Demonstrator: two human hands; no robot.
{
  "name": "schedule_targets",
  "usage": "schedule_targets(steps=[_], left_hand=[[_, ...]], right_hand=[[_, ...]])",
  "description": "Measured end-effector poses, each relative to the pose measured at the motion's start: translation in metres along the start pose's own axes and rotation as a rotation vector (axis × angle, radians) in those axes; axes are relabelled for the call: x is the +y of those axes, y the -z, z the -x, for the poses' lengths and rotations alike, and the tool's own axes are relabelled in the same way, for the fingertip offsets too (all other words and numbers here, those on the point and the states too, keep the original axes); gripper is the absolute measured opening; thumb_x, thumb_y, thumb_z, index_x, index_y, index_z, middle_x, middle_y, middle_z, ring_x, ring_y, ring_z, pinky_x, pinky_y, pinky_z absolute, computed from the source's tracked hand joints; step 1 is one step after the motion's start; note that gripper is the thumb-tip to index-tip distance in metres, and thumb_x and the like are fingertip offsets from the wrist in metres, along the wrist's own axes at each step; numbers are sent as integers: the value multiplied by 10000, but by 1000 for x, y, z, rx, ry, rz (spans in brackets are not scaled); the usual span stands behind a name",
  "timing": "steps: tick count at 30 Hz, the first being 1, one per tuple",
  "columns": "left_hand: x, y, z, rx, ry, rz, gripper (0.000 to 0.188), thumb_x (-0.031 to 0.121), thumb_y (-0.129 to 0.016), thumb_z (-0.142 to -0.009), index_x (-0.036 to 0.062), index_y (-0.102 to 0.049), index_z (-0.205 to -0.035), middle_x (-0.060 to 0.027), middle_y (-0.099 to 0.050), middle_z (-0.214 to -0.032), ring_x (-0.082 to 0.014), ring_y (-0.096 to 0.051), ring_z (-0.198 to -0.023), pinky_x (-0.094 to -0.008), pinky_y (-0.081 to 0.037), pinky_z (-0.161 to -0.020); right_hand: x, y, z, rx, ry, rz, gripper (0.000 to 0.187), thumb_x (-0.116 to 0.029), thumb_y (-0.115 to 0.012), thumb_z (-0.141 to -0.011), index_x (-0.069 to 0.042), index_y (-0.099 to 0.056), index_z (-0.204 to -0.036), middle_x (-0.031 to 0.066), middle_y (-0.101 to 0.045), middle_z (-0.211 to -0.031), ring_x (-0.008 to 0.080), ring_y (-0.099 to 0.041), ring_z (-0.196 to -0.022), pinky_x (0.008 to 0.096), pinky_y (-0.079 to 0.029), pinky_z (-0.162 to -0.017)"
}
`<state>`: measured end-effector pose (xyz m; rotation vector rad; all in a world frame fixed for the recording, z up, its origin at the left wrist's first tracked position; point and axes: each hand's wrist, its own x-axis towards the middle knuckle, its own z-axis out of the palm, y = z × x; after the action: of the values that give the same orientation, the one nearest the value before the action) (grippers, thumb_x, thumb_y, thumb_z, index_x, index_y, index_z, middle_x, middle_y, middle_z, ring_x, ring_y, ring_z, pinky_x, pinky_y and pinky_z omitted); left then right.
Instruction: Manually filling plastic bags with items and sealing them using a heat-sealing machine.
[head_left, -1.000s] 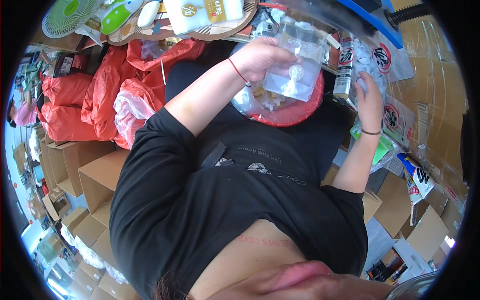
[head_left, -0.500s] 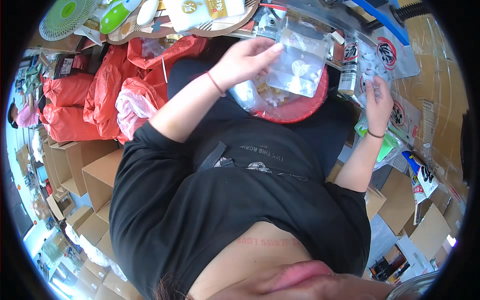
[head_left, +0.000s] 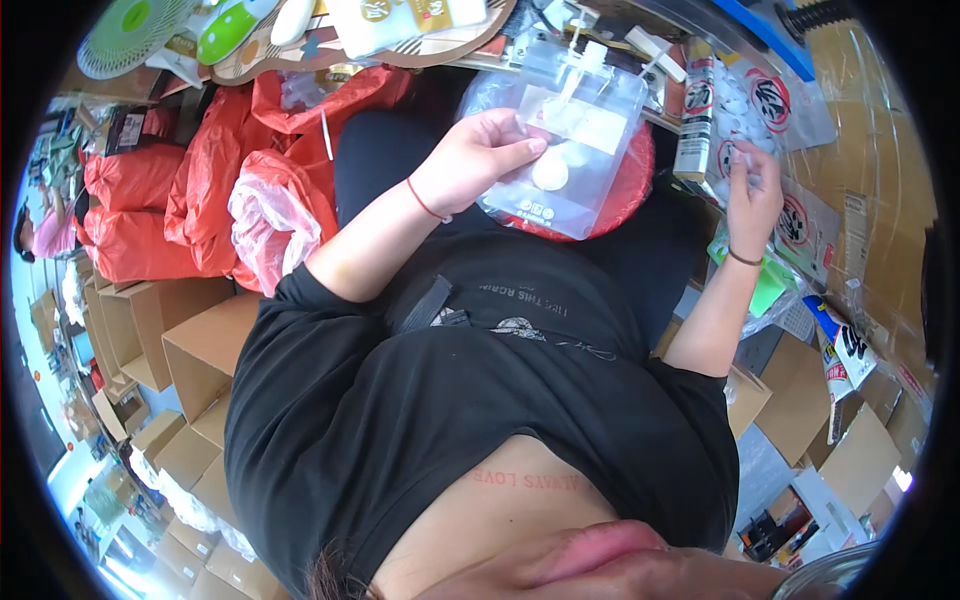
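Note:
My left hand (head_left: pixel 482 165) pinches the left side of a clear flat plastic pouch (head_left: pixel 585 195) between thumb and fingers. A white spout (head_left: pixel 594 55) sits at the pouch's far edge, close under the metal parts of a bench machine. Beneath the pouch, a red round basin (head_left: pixel 637 165) rests on my lap, mostly covered by it. My right hand (head_left: pixel 755 205) is beside a pile of small white caps (head_left: pixel 733 118) on the right. Its fingers are curled toward the thumb; what they hold, if anything, is too small to make out.
Red plastic bags (head_left: pixel 215 180) are heaped at the left, beside open cardboard boxes (head_left: pixel 205 340). A patterned board (head_left: pixel 400 68) with a green fan (head_left: pixel 130 35) on it lies at the far left. A narrow printed carton (head_left: pixel 696 120) stands by the caps. A blue bar (head_left: pixel 765 35) crosses the far right.
The pouch in my left hand has come nearer and turned, with its spout now showing at the far edge. My left hand shifted slightly nearer; my right hand has stayed by the caps, its fingers drawn in.

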<state>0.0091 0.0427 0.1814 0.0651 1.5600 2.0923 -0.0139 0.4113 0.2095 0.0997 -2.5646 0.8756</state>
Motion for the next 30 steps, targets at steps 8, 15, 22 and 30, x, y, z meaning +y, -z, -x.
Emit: schedule_targets(steps=[8, 15, 22, 30], left_hand=[[-17, 78, 73, 328, -346, -315, 173, 67, -656, -911, -8, -657, -1067, -49, -688, -964, -148, -655, -876, -270, -522, -787], [-19, 251, 107, 1328, -965, -812, 282, -24, -603, -845, 51, -662, -1110, -104, -686, -1032, -223, -666, -938, -345, -524, -847], [-55, 352, 2, 702, 145, -2108, 353, 312, -419, -972, 164, -737, -928, -158, -707, -986, -333, -706, -850, -491, -568, -706], [-91, 405, -113, 271, 212, -1803, 540, 398, -452, -959, 30, -512, -1349, -251, -480, -1408, -351, -466, -1315, -389, -399, -1078]], right_hand=[[19, -12, 11, 257, 75, -216, 189, -167, -655, -933, 0, -635, -1019, 102, -670, -979, 151, -629, -851, 294, -499, -775], [19, 0, 12, 275, 185, 215, 188, -152, -645, -931, -6, -656, -1049, 117, -686, -957, 197, -647, -854, 323, -507, -782], [-31, 24, 48, 237, 356, 202, 116, -113, -720, -846, -35, -635, -859, 115, -643, -804, 267, -623, -716, 340, -492, -664], [1, 63, 196, -241, -94, 429, 145, -167, -701, -846, -49, -620, -827, 113, -640, -794, 300, -636, -716, 370, -500, -632]])
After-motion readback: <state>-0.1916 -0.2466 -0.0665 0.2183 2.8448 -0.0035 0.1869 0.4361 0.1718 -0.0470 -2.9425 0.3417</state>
